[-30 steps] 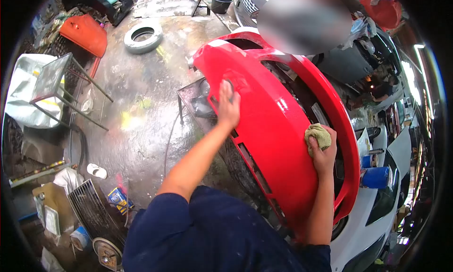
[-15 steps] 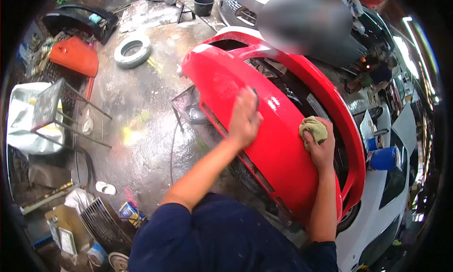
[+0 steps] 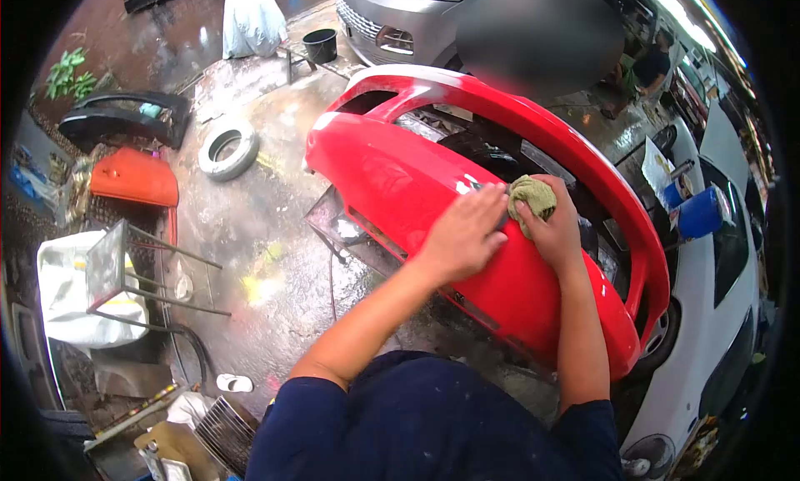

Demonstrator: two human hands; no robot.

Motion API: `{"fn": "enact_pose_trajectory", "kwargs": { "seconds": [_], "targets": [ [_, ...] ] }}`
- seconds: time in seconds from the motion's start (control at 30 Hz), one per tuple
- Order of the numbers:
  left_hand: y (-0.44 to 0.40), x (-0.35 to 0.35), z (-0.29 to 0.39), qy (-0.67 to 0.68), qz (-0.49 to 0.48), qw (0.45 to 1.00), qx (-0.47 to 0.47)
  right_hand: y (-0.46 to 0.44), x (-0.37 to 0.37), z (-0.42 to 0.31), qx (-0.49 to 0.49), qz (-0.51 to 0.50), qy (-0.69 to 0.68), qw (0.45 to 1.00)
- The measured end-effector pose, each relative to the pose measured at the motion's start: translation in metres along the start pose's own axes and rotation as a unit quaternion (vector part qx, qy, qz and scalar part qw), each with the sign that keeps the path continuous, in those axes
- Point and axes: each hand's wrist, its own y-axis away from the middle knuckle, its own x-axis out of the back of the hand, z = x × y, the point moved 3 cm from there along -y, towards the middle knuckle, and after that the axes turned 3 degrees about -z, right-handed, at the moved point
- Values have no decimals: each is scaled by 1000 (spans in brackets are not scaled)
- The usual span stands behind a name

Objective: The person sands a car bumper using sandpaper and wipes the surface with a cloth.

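Observation:
A glossy red car bumper (image 3: 379, 160) lies across the view in front of me. My left hand (image 3: 468, 235) presses on its upper face with the fingers stretched together. Under those fingers the edge of a small dark pad (image 3: 503, 217) shows; most of it is hidden by the hand. Just to the right, my right hand (image 3: 557, 231) grips a crumpled yellow-green cloth (image 3: 532, 196) at the bumper's inner edge. The two hands are nearly touching.
A tyre (image 3: 228, 150) lies on the wet floor at left, near an orange panel (image 3: 133, 178) and a metal-framed stool (image 3: 108, 273). A black bucket (image 3: 320, 46) stands behind. A silver car (image 3: 400, 18), a white car (image 3: 692, 331) and a person (image 3: 650, 68) are beyond the bumper.
My left hand has slid right along the bumper with the dark pad. My right hand and the cloth have shifted up and left, towards it. The camera view has also tilted.

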Motion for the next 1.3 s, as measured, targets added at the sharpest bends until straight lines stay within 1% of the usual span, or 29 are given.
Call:
{"fn": "enact_pose_trajectory", "kwargs": {
  "seconds": [0.03,0.07,0.1,0.13,0.2,0.23,0.27,0.3,0.33,0.37,0.43,0.47,0.5,0.53,0.6,0.63,0.67,0.73,0.77,0.83,0.87,0.9,0.93,1.0,1.03,1.1,1.2,1.23,1.3],
  "targets": [
    [-5,14,-23,-7,-12,1000,13,0,0,2,-4,9,7,1000],
    [-5,21,-59,-41,21,997,60,0,1,3,-9,20,15,1000],
    [-17,51,-93,36,-15,985,168,1,2,5,-18,31,23,999],
    [-14,55,-149,140,76,965,210,2,3,7,-6,42,37,998],
    [5,76,-235,69,96,954,277,3,4,7,-9,48,35,998],
    [15,61,-283,-3,126,962,244,2,5,6,-5,51,34,998],
    [7,60,-255,24,100,964,244,1,4,9,7,58,45,997],
    [-3,58,-206,48,73,966,242,-5,7,9,2,61,42,997],
    [-12,46,-161,-17,42,981,189,-4,6,9,-12,63,36,997],
    [-15,34,-109,-42,32,990,134,0,4,9,-27,60,31,997],
    [-19,8,-22,-27,-4,999,28,2,4,10,-8,96,40,995],
    [-17,-5,18,-9,-26,1000,-1,3,7,11,2,116,34,993],
    [-15,-12,43,9,-47,998,-31,4,11,13,13,137,29,990],
    [-16,-9,39,18,-58,998,-28,6,14,17,12,169,0,986],
    [-20,10,12,38,-85,995,-20,20,30,23,-19,201,5,979],
    [-21,19,-26,24,-35,999,2,28,42,25,-35,221,7,975],
    [-30,44,-54,65,-74,990,99,42,55,26,-44,227,17,973],
    [-21,53,-144,83,33,978,188,77,90,42,-60,239,88,965],
    [-16,59,-182,44,38,981,183,98,109,54,-90,255,110,956],
    [-24,56,-167,22,36,981,188,130,128,72,-150,293,123,936],
    [-26,42,-143,-17,48,991,127,142,133,80,-177,311,116,927],
    [-31,25,-103,-56,59,995,64,149,135,84,-205,329,107,915],
    [-41,16,-55,-43,27,998,39,147,131,82,-177,315,121,925],
    [-58,-19,29,-3,-31,1000,-1,143,129,80,-191,293,191,917],
    [-65,-37,73,14,-79,997,-20,139,130,79,-194,281,226,912],
    [-63,-77,129,81,9,981,-176,139,130,78,-186,290,222,912],
    [-65,-95,162,98,55,975,-191,143,131,81,-190,311,217,906],
    [-70,-85,158,104,-15,982,-154,145,133,83,-188,317,214,905],
    [-78,-57,121,114,-163,977,-79,150,135,82,-187,316,210,906]
  ]
}}
